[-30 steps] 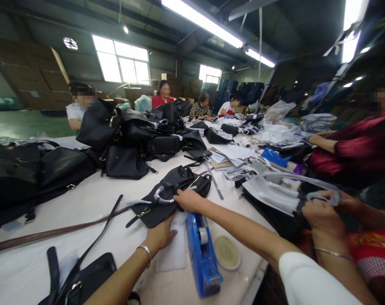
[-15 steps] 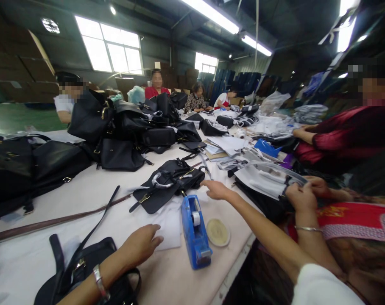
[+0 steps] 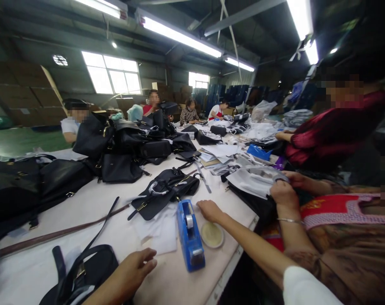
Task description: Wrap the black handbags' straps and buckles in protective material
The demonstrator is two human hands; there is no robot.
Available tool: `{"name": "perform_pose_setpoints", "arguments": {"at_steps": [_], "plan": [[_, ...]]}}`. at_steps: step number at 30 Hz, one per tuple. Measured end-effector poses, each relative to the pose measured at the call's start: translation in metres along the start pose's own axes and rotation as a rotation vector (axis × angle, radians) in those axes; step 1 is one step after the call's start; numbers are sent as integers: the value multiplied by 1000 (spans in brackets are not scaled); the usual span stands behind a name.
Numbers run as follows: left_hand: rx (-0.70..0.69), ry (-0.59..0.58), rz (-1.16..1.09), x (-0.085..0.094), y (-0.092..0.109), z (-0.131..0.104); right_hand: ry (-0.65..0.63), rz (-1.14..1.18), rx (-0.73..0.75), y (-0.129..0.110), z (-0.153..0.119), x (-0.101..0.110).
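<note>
My left hand (image 3: 135, 267) hangs over the near edge of the table, fingers apart, with nothing in it. Beside it lies a black backpack (image 3: 100, 264) with straps and a gold buckle. My right hand (image 3: 210, 211) has its fingers curled in, just right of a blue tape dispenser (image 3: 191, 239) and above a round shallow dish (image 3: 212, 235). Whether anything is pinched in it is hidden. Beyond the dispenser a second black backpack (image 3: 165, 190) lies flat, its handle wrapped in white. White sheets (image 3: 162, 233) lie partly under it.
Black bags (image 3: 122, 167) are piled at the back left. A brown strip (image 3: 68, 231) crosses the cloth. Papers (image 3: 219, 153) and a blue item (image 3: 258, 152) lie further back. At right, a co-worker's hands (image 3: 284, 192) hold a wrapped bag. Other people sit around the table.
My right hand has drawn back from beside the flat backpack toward the dish, its fingers now curled. My left hand has moved slightly down and left. The view has tilted up.
</note>
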State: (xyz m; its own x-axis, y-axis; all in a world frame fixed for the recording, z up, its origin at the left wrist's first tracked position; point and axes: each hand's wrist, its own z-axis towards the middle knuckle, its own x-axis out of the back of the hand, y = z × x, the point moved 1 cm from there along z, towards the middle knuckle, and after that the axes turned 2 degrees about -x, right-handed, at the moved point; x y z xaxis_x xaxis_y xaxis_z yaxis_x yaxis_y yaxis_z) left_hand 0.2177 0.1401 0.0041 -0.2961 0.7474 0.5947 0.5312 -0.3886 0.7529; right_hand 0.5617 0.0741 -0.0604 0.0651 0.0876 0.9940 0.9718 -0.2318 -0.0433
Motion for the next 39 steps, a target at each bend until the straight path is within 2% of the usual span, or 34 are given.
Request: {"name": "perform_pose_setpoints", "arguments": {"at_steps": [3, 6, 9, 11, 13, 14, 16, 18, 20, 23, 25, 28, 30, 31, 33, 35, 37, 39], "plan": [[-5, 17, -26, 1, 0, -14, 27, -52, -83, 6, -6, 16], [6, 73, -62, 8, -4, -29, 92, -93, -169, 14, -16, 45], [30, 134, -209, 17, -1, -40, 199, -104, -204, 3, -30, 75], [46, 203, -416, 22, 6, -45, 329, -39, -90, -23, -41, 92], [15, 280, -655, 26, 16, -49, 491, 119, 166, -62, -54, 103], [1, 280, -778, 26, 21, -52, 552, 218, 311, -84, -62, 107], [1, 162, -1013, 24, 27, -58, 592, 397, 545, -127, -76, 111], [15, -21, -1187, 19, 27, -67, 570, 535, 684, -165, -87, 111], [30, -53, -1305, 14, 21, -81, 537, 652, 762, -195, -93, 108], [40, 158, -1322, 12, 4, -112, 486, 791, 774, -225, -95, 95], [76, 288, -1241, 14, -8, -137, 414, 831, 638, -237, -94, 81], [193, 414, -1118, 15, -26, -172, 97, 750, 409, -246, -99, 54], [259, 483, -1067, 12, -34, -187, -132, 641, 363, -251, -106, 38], [280, 515, -1050, 9, -38, -192, -197, 594, 354, -253, -109, 32], [307, 583, -1033, 1, -42, -196, -224, 534, 326, -258, -114, 24], [324, 635, -1037, -7, -44, -194, -183, 528, 300, -262, -115, 21], [337, 667, -1044, -12, -45, -190, -134, 595, 289, -263, -113, 20], [350, 687, -1031, -15, -46, -187, -146, 736, 292, -260, -110, 20]]}}
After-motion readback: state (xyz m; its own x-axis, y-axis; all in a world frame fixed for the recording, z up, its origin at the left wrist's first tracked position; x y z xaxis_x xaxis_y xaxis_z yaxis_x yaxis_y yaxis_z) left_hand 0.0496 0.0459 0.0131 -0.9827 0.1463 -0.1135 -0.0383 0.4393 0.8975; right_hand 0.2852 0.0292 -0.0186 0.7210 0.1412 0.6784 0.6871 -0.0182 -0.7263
